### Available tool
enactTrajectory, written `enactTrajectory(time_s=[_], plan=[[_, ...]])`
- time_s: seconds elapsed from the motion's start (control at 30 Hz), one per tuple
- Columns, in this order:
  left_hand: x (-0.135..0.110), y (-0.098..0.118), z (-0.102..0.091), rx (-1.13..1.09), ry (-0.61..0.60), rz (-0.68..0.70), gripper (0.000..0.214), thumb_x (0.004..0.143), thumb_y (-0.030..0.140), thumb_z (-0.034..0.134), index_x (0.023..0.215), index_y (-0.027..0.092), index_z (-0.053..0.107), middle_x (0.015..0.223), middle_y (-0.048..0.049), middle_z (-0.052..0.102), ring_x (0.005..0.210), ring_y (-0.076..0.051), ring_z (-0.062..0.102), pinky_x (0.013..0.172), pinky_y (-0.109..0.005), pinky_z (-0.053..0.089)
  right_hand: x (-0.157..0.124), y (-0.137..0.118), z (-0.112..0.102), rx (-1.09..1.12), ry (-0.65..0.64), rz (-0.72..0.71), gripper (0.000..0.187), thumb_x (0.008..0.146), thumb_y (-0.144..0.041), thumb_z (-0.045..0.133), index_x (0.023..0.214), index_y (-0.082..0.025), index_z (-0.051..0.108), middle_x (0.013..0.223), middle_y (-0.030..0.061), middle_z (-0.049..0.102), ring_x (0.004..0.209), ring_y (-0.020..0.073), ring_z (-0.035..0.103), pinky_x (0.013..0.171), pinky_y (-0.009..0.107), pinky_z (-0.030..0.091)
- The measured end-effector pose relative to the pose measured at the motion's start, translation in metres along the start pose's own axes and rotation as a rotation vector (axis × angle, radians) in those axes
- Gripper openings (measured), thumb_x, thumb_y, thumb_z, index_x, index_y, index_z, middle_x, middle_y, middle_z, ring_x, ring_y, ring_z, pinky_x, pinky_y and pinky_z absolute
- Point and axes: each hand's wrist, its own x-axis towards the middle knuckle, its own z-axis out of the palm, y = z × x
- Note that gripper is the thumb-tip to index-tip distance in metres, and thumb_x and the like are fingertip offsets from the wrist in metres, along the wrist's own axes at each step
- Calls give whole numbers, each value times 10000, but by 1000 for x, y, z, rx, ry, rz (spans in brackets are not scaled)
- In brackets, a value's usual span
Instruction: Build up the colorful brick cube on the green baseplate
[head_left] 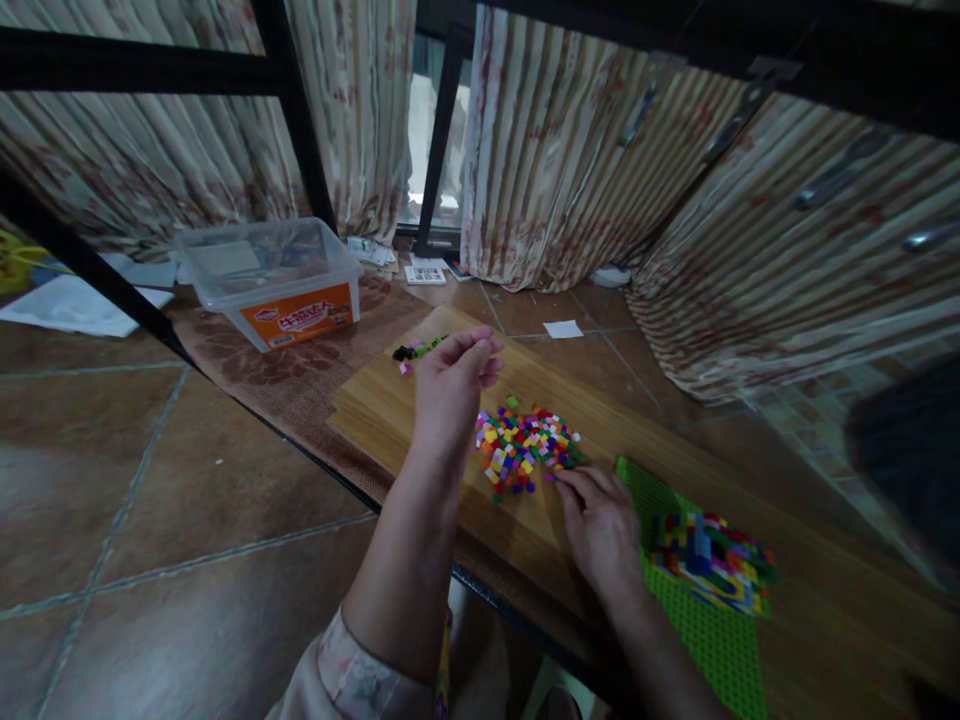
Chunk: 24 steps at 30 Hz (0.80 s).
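While the left hand (452,385) hovers, fingers curled inward, the brick heap (525,445) lies to its right, just beyond the right hand (604,522), whose fingertips bunch; whether either grips anything, I cannot tell. Beside the latter, rightward, a green baseplate (694,625) bears a brick structure (712,560).

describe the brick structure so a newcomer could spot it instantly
On the wooden board, find the flat green baseplate beside the right hand. The raised, multicoloured brick structure sits on it, its pieces joined together, unlike the loose pile nearby.
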Motion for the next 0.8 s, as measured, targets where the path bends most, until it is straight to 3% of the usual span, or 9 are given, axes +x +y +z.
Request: enactTrajectory(time_s=[0.17, 0.47, 0.8], plan=[[-1, -1, 1, -6, -3, -13, 181, 722, 231, 648, 883, 153, 673, 919, -67, 708, 659, -91, 602, 633, -214, 469, 0, -1, -6, 45, 27, 19, 228, 901, -278, 499, 951, -220, 713, 950, 64, 671, 884, 216, 567, 821, 387, 452], [0, -1, -1, -16, -13, -13, 170, 727, 219, 648, 882, 152, 673, 915, -60, 705, 653, -82, 592, 643, -215, 465, 28, -25, 12, 14, -74, 40, 219, 911, -299, 529, 921, -196, 722, 882, 69, 672, 851, 215, 546, 802, 351, 424], [-1, 1, -1, -5, -17, -26, 158, 731, 211, 645, 876, 153, 669, 916, -59, 704, 651, -79, 594, 636, -208, 460, 26, -34, 17, -40, -76, 88, 221, 905, -319, 525, 919, -198, 710, 880, 75, 664, 820, 228, 513, 782, 361, 399]])
